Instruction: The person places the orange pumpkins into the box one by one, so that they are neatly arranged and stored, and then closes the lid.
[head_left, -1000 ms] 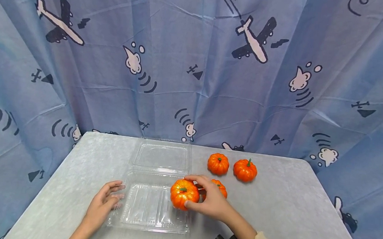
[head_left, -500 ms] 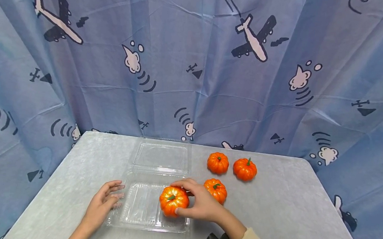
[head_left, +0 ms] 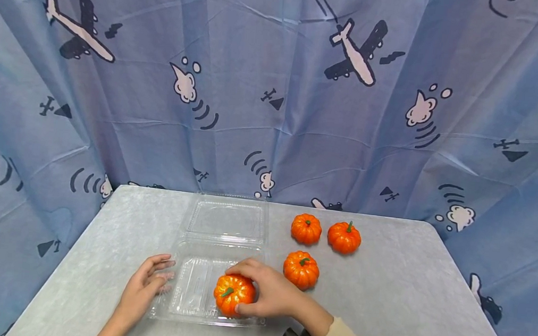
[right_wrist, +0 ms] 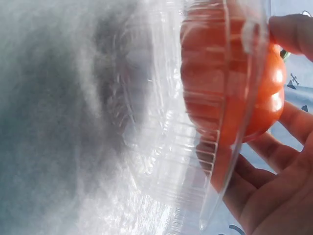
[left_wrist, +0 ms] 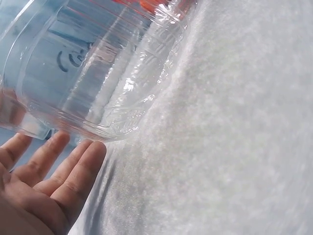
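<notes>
A clear plastic clamshell box (head_left: 190,294) lies with its lid folded back on the table. My right hand (head_left: 270,293) grips a small orange pumpkin (head_left: 234,295) with a green stem, in the right half of the box's base. Through the box's clear wall, the right wrist view shows the pumpkin (right_wrist: 210,73) low inside, with thumb and fingers around it. At the box's left side is my left hand (head_left: 143,288), its fingers fairly straight and the fingertips at the rim. The left wrist view shows those fingertips (left_wrist: 95,152) by the box wall.
Right of the box sit three more orange pumpkins: one nearer (head_left: 301,270), one at the back (head_left: 306,229) and one farther right (head_left: 344,237). The box's open lid (head_left: 228,220) reaches toward the table's back edge. Behind hangs a blue curtain (head_left: 238,80) with airplane prints.
My right hand has carried the pumpkin left and toward me, from the box's right edge down into its base. The nearer loose pumpkin is now uncovered. My left hand stays put.
</notes>
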{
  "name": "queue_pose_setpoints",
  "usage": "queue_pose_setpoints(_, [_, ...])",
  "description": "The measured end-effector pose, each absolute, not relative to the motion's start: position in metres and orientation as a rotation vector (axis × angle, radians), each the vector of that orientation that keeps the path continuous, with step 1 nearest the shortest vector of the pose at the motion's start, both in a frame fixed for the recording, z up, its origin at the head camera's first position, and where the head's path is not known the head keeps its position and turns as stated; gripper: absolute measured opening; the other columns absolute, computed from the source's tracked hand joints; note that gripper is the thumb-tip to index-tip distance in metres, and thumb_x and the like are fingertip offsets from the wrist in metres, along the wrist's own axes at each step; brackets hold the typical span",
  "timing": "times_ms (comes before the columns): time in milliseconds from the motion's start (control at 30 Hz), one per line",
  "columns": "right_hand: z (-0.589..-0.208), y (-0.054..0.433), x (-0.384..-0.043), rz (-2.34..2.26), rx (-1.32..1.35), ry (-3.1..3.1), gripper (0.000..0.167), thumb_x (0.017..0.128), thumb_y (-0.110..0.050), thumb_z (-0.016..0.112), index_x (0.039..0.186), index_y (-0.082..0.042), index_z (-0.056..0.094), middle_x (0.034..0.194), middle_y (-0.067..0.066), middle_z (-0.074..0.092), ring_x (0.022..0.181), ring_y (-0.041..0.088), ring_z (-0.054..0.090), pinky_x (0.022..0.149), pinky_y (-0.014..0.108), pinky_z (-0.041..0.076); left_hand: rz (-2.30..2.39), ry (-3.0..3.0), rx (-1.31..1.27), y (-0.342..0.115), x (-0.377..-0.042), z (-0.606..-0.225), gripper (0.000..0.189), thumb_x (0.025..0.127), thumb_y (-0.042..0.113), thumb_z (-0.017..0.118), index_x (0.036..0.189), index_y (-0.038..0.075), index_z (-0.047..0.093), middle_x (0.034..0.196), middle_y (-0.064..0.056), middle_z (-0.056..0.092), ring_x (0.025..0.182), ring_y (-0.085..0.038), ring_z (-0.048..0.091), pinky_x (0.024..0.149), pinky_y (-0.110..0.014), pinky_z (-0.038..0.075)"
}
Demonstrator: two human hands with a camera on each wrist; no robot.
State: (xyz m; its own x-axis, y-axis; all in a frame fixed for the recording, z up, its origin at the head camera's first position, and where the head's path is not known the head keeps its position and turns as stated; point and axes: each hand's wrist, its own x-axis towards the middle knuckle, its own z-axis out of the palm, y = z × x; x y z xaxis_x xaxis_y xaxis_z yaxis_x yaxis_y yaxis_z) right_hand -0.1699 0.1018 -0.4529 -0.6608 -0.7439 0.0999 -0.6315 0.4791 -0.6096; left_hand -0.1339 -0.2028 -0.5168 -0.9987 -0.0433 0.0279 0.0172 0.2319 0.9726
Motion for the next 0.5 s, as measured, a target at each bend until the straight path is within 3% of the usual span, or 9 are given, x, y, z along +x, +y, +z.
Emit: queue_pose_setpoints(500, [-0.4587, 0.0982, -0.1723, -0.68, -1.205, 2.608, 0.059, 0.074, -0.032, 0.073, 0.13, -0.021, 0.057, 0.125, -0.007, 0.058, 0.11, 0.008, 0.055, 0.094, 0.027, 0.05, -1.901, -2.428, 0.005, -0.202, -0.1327, -0.5158, 0.044, 0.09, -0.005, 0.047, 0.134, 0.001, 0.045, 0.13, -0.024, 0.055, 0.109, -0.035, 0.063, 0.079, -0.025, 0.057])
